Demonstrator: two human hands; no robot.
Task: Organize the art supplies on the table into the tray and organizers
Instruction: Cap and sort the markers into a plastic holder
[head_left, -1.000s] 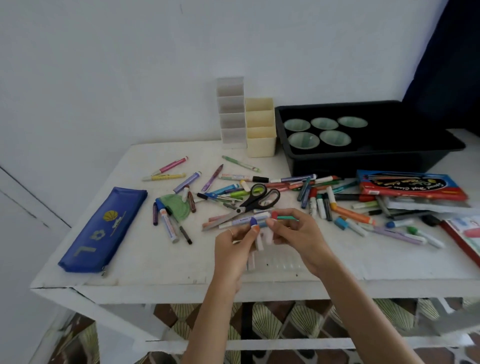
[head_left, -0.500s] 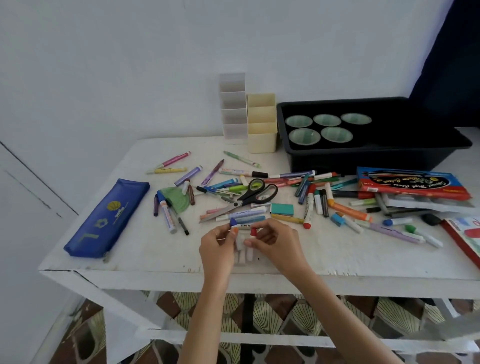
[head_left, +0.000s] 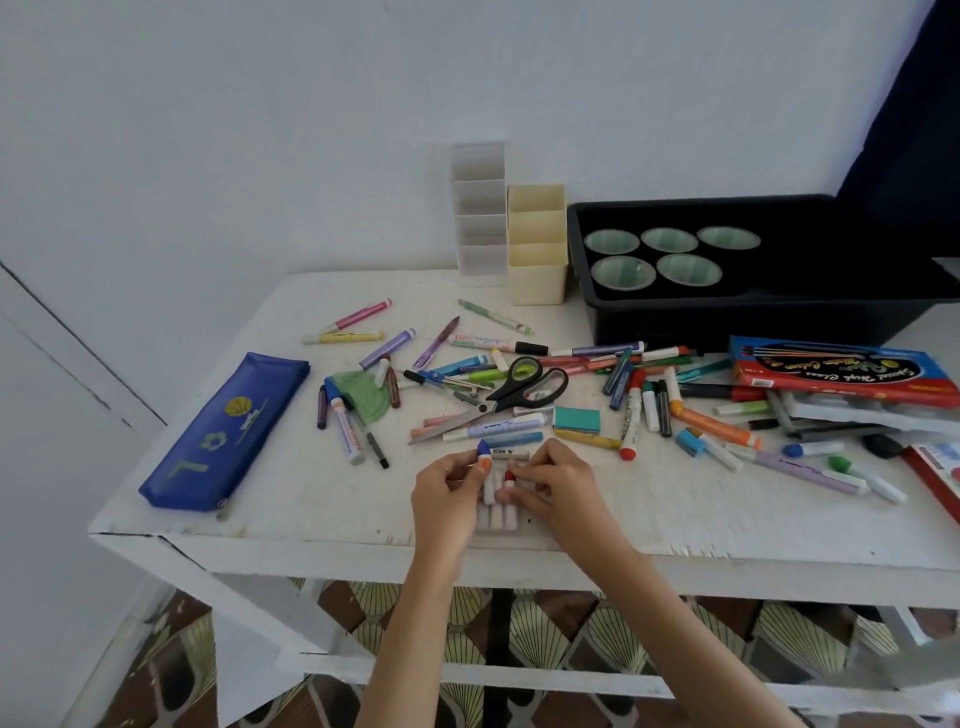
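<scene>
Both hands at the near edge of the white painted surface, almost touching each other. Left hand pinches a blue-tipped white crayon stick at thumb and fingertips; right hand pinches a red-tipped white crayon stick. Between the hands is a short row of white-wrapped sticks lying side by side, on what looks like a clear ribbed holder; can't make that out well. Long axis of the held sticks and the row runs near-to-far, coloured tips pointing away from the person. Just beyond the fingers a white stick printed "DIY" lies crosswise, left-to-right. Beyond that, the loose pile of markers and crayons, pointing all ways, with black-handled scissors on top, blades toward the near left, and a teal block eraser just beside them. Blue zip pencil case on the left, well apart from the hands, long axis diagonal, gold print including the letter "L". Red-and-blue flat box on the right, script upside down, appears to read "Special High Class". Back edge: white stepped organizer and cream stepped organizer touching side by side, black plastic tray to their right holding five pale green cups.
</scene>
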